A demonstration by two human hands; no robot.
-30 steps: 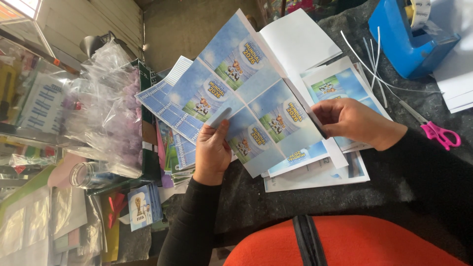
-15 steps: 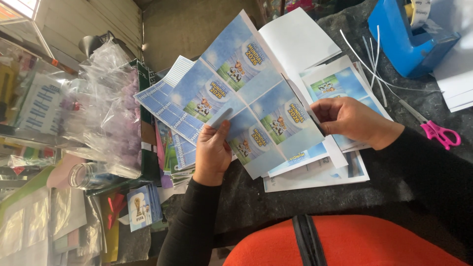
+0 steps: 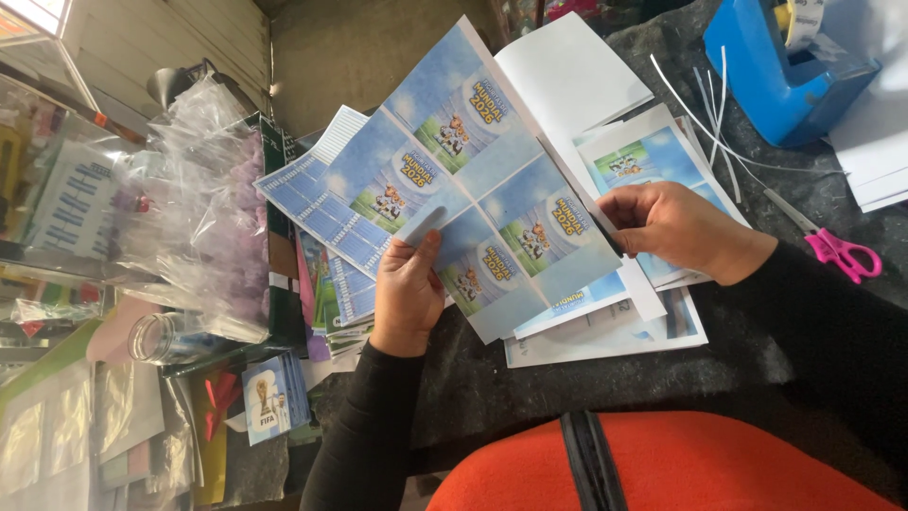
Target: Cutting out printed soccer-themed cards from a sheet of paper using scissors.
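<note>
A person's left hand (image 3: 407,293) and right hand (image 3: 676,227) hold up a printed sheet (image 3: 473,180) of four blue-and-green panels above a dark table (image 3: 492,378), fingers closed on its lower and right edges. More printed sheets (image 3: 643,284) lie beneath, with pink scissors (image 3: 837,251) and a blue tape dispenser (image 3: 780,66) to the right.

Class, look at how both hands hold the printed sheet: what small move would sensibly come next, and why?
Probably lower the printed sheet flat onto the dark table. The left hand pinches its lower edge and the right hand its right edge, so it hangs unsupported in the air above the loose prints.
</note>
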